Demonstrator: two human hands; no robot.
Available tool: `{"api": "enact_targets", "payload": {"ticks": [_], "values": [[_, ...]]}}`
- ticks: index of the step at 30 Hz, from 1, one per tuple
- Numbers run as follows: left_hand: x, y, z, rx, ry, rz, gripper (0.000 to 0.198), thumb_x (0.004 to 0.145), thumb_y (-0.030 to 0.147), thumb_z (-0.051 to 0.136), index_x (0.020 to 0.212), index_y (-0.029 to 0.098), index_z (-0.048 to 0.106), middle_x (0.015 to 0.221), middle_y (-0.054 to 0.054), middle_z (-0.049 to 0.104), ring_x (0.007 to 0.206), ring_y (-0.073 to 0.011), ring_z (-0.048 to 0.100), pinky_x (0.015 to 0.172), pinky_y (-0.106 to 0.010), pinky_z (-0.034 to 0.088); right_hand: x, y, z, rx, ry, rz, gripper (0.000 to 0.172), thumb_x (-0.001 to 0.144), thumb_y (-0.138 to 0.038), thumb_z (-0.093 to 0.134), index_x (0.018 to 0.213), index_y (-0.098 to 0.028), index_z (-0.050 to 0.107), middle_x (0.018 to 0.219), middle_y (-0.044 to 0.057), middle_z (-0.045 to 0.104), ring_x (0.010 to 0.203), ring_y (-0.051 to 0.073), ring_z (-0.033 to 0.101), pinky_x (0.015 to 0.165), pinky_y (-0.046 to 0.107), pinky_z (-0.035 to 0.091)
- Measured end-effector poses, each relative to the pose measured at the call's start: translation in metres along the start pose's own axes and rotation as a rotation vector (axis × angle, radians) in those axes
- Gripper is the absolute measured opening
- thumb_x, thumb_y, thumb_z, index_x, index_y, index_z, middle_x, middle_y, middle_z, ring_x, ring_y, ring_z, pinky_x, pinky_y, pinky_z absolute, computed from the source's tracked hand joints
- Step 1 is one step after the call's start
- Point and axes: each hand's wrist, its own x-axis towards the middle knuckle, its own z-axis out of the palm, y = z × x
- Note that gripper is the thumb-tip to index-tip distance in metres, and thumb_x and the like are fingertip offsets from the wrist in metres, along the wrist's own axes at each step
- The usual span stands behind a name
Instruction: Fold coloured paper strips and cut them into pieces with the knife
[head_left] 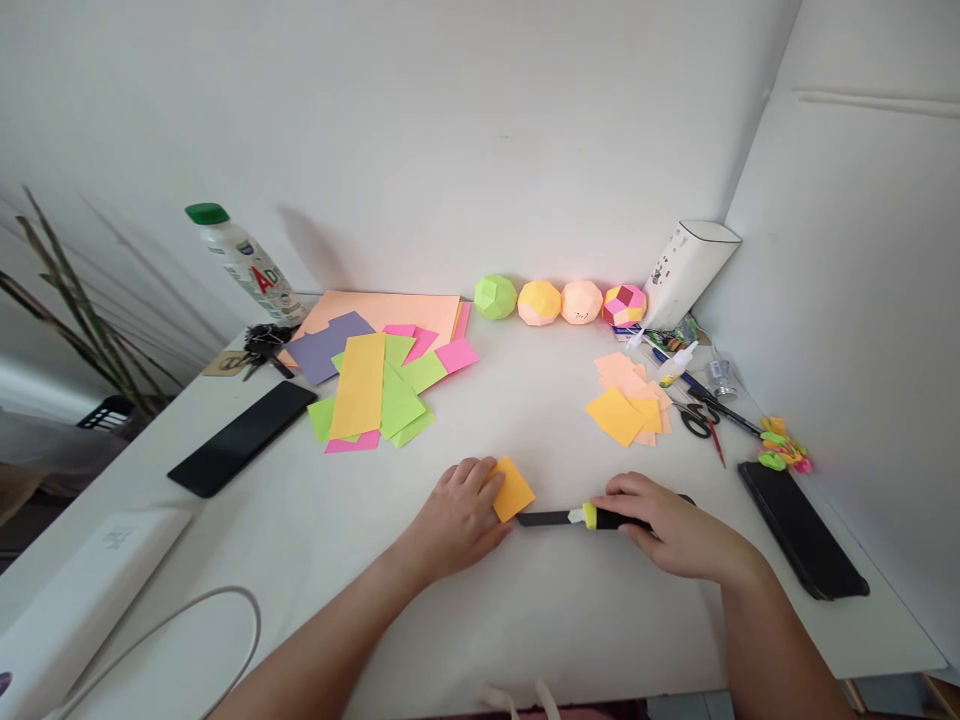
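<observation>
My left hand point(465, 508) is closed over the left side of an orange paper square point(514, 490), with the fingertips on it near the middle of the table. In my right hand point(664, 525) is a utility knife point(589, 516) with a black and yellow handle. Its long dark blade is extended and points left. The blade tip meets the paper's lower edge; whether it lies under or against the paper I cannot tell. Right of centre, beyond the knife, a small pile has yellow-orange squares point(616, 415) on top of peach paper pieces point(626, 375).
Coloured paper sheets point(360, 385) lie at the back left, near a black phone point(244, 437) and a white bottle point(251, 270). Several paper balls point(539, 302) line the wall. Scissors point(697, 420), a glue bottle point(676, 365) and a black case point(802, 530) are at right.
</observation>
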Motion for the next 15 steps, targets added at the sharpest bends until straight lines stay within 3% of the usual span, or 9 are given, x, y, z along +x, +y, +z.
{"api": "enact_targets", "payload": {"ticks": [15], "values": [[0.0015,0.0033,-0.0060,0.025,-0.062,-0.024,0.030,0.086,0.035,0.052,0.109,0.017,0.052,0.122,-0.014,0.051,0.105,-0.0292,0.050,0.087,-0.046,0.046,-0.0021,0.0040,0.0020,-0.023,0.001,0.002,0.045,0.084,-0.017,0.042,0.126,-0.025,0.056,0.114,0.008,0.053,0.107,0.021,0.052,0.092,0.036,0.044]]}}
